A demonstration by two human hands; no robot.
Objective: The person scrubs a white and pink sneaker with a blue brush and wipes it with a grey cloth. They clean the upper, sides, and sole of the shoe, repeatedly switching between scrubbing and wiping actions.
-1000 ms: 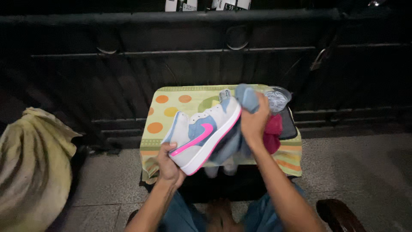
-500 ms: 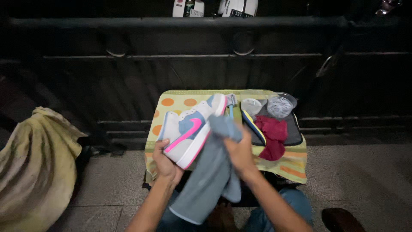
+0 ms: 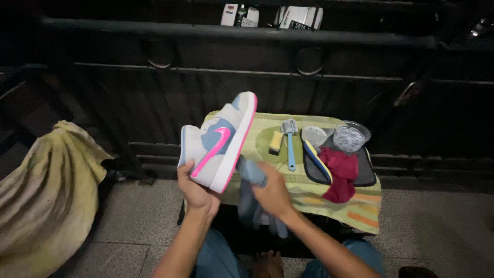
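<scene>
My left hand (image 3: 194, 188) grips the heel end of a white and light-blue sneaker (image 3: 218, 141) with a pink stripe and pink sole edge, tilted up with its toe pointing away. My right hand (image 3: 272, 193) holds a blue-grey cloth (image 3: 252, 198) bunched against the sole side of the sneaker, the cloth hanging down toward my knees. Both hands are in front of a small table covered with a green and orange patterned towel (image 3: 309, 193).
On the towel lie a yellow sponge (image 3: 276, 142), a blue-handled brush (image 3: 290, 144), a dark red rag (image 3: 340, 172) on a black tray (image 3: 366, 172), and a clear container (image 3: 350, 136). A yellowish cloth bundle (image 3: 46, 195) sits left. A dark metal railing (image 3: 231, 77) stands behind.
The sneaker has swung up and upright in my left hand. My right hand with the cloth has dropped from the shoe's upper to the sole side. The view has shifted left.
</scene>
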